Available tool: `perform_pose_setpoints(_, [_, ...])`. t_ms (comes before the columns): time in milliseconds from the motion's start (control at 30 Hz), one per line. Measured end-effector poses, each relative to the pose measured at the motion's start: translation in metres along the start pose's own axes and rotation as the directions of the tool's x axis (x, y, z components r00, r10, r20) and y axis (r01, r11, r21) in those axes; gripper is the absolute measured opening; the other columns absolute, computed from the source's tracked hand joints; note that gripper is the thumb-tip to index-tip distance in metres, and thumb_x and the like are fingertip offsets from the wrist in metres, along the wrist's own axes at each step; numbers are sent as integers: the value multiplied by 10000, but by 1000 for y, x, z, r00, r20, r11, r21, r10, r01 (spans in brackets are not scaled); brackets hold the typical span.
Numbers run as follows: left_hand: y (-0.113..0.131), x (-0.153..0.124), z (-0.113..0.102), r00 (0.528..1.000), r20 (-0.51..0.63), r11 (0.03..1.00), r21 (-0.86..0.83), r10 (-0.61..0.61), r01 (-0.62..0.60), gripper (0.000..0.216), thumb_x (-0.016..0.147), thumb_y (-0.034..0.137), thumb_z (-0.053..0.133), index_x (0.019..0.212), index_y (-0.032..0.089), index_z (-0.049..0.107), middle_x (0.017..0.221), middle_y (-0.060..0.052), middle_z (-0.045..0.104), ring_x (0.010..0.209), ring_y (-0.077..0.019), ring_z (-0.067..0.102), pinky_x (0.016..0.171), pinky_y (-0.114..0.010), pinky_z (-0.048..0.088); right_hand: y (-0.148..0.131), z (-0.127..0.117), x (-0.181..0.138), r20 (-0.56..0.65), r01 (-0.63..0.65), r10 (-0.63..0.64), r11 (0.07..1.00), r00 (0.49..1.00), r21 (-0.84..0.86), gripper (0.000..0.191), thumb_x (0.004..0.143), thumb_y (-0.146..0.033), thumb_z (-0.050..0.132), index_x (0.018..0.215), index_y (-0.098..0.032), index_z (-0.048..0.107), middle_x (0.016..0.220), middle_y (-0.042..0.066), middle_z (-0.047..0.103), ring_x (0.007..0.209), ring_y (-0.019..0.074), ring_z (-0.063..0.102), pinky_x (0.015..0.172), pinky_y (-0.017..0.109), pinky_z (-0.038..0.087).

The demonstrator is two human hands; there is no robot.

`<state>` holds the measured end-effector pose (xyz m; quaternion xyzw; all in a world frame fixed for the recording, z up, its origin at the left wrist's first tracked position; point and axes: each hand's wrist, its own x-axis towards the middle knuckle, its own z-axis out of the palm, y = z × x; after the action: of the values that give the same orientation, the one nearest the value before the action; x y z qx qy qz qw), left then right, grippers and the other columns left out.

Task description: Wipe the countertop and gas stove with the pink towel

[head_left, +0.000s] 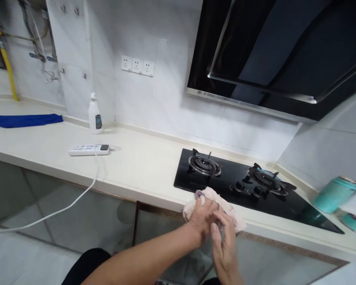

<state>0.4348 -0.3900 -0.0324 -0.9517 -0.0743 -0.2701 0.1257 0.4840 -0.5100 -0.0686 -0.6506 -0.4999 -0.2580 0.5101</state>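
Observation:
A pale pink cloth (216, 194) with dark purple patches lies bunched at the counter's front edge, overlapping the near edge of the black gas stove (225, 180). My left hand (203, 217) is closed on it, the fingers curled into the folds. Close against it on the right, my right hand (226, 247) has its fingers bent onto the cloth, thumb turned toward me. The fingertips of both hands meet and partly hide each other. Two burners, the left burner (205, 165) and the right burner (267, 180), stand just beyond the hands.
The pale countertop (142, 162) carries a white power strip (89, 150) with its cord hanging over the front, a white bottle (95, 114) and a blue cloth (25, 120). Teal canisters (335, 194) stand right. A black range hood (255, 51) juts overhead.

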Motion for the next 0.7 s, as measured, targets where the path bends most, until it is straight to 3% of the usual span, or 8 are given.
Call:
perform_pose_setpoints(67, [9, 11, -4, 1000, 21, 1000, -11, 21, -21, 354, 1083, 327, 401, 1248, 264, 708, 1227, -151, 712, 1204, -341, 640, 1025, -605, 495, 9, 6, 5, 2, 53, -54, 990, 999, -128, 379, 1057, -419, 504, 1363, -213, 593, 1314, 140, 680, 1230, 293, 624, 1011, 480, 470])
perform_pose_setpoints(133, [4, 9, -11, 997, 32, 997, -33, 67, -66, 347, 1077, 366, 432, 1269, 278, 707, 1302, -159, 695, 1230, -339, 632, 1026, -570, 505, 18, 9, 5, 13, 106, -107, 959, 994, -264, 413, 1044, -461, 507, 1368, -219, 588, 1303, 134, 691, 1202, 305, 638, 1025, 506, 434])
perform_pose_setpoints(233, [-26, -15, -25, 981, 24, 972, -146, 191, -186, 372, 1009, 375, 606, 1352, 239, 655, 1416, -156, 654, 1287, -320, 609, 1087, -519, 487, 22, 11, -1, 61, 125, -110, 903, 992, -411, 503, 1035, -530, 466, 1414, -214, 564, 1403, 166, 636, 1281, 336, 600, 1062, 537, 391])
perform_pose_setpoints(333, [-70, -50, -40, 963, -90, 915, -300, 256, -271, 530, 960, 320, 707, 1459, 212, 563, 1553, -164, 562, 1451, -295, 501, 1165, -490, 421, 11, 15, 0, 166, 121, -40, 850, 985, -512, 573, 1004, -566, 525, 1471, -234, 533, 1522, 194, 537, 1362, 361, 533, 1073, 553, 381])
perform_pose_setpoints(433, [-122, -74, -54, 972, -196, 892, -404, 133, -204, 278, 1030, 351, 613, 1283, 263, 688, 1414, -108, 686, 1350, -258, 605, 1119, -446, 453, -10, 29, 19, 297, 142, 51, 794, 954, -591, 693, 871, -615, 736, 1449, -273, 567, 1488, 199, 558, 1325, 407, 518, 1047, 608, 378])
perform_pose_setpoints(500, [-160, -79, -63, 973, -229, 882, -463, -28, -84, 288, 1055, 407, 529, 1174, 257, 743, 1195, -75, 783, 1179, -241, 699, 1054, -405, 506, -29, 47, 40, 384, 170, 92, 785, 919, -596, 764, 782, -628, 831, 1403, -248, 595, 1423, 218, 591, 1266, 428, 522, 1013, 640, 397])
perform_pose_setpoints(600, [-209, -76, -71, 952, -134, 851, -496, -275, 176, 409, 1015, 515, 484, 1148, 232, 749, 1180, -84, 786, 1137, -260, 709, 1046, -406, 525, -64, 85, 71, 536, 266, 62, 817, 842, -512, 788, 763, -634, 854, 1370, -210, 584, 1350, 221, 611, 1178, 400, 549, 972, 627, 445])
perform_pose_setpoints(700, [-239, -73, -72, 914, -36, 819, -458, -405, 345, 485, 949, 574, 462, 1129, 215, 734, 1193, -92, 777, 1153, -278, 694, 1067, -414, 514, -96, 121, 90, 660, 438, -115, 829, 743, -348, 820, 807, -619, 830, 1431, -202, 499, 1352, 182, 602, 1180, 349, 549, 984, 553, 471])
